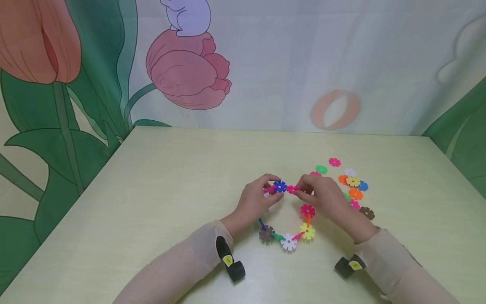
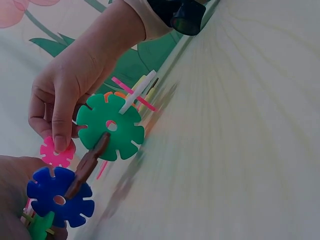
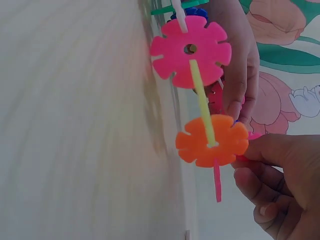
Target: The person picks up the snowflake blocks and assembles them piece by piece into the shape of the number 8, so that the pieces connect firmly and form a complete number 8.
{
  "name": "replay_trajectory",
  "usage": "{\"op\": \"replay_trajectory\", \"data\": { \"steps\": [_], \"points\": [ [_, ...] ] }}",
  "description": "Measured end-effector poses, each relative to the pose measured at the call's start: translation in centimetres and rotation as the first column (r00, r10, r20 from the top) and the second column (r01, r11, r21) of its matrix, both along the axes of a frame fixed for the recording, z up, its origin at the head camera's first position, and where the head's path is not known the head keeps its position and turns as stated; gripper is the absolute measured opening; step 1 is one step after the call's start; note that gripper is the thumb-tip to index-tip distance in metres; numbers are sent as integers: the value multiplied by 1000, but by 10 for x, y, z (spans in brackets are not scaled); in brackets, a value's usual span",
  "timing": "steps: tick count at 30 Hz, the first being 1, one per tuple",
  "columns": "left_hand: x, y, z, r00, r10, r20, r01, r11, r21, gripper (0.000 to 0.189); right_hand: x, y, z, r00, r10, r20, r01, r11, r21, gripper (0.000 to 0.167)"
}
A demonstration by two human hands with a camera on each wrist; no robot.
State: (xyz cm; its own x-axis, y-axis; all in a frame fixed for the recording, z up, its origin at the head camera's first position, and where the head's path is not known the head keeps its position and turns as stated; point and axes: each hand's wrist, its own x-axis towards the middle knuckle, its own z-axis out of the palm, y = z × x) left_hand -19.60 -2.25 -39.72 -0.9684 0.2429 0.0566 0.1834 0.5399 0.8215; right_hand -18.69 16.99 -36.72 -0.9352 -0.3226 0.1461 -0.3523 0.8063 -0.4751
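Note:
A chain of notched plastic interlocking discs curves between my two hands on the table. In the head view my left hand [image 1: 255, 198] pinches a blue interlocking disc [image 1: 280, 186] between thumb and finger. My right hand [image 1: 324, 195] pinches a pink interlocking disc [image 1: 290, 189], its edge meeting the blue one. Lower in the loop are brown [image 1: 266, 233], white [image 1: 289, 242] and yellow [image 1: 307, 231] discs. A green disc [image 2: 110, 125] hangs large in the left wrist view. The right wrist view has an orange disc [image 3: 212, 141] near my right fingers, joined through a yellow one.
Loose discs lie scattered beyond and right of my right hand, among them an orange disc [image 1: 355, 194], a brown disc [image 1: 367, 213] and a green disc [image 1: 321, 169]. A curtain [image 1: 265, 76] with printed flowers hangs behind the pale table [image 1: 171, 169].

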Motion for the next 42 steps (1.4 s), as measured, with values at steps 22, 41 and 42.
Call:
{"op": "replay_trajectory", "data": {
  "steps": [22,41,42],
  "points": [
    [2,1,0,1000,-7,5,7,1000,9,38,9,-15,-14,993,-121,14,121,979,-163,7],
    [-4,-2,1,991,-79,106,59,983,176,34,-7,-6,-21,994,-99,54,109,966,-233,14],
    [-4,-3,1,991,-80,106,60,982,181,33,-7,-5,-22,994,-92,55,103,965,-241,14]
  ]
}}
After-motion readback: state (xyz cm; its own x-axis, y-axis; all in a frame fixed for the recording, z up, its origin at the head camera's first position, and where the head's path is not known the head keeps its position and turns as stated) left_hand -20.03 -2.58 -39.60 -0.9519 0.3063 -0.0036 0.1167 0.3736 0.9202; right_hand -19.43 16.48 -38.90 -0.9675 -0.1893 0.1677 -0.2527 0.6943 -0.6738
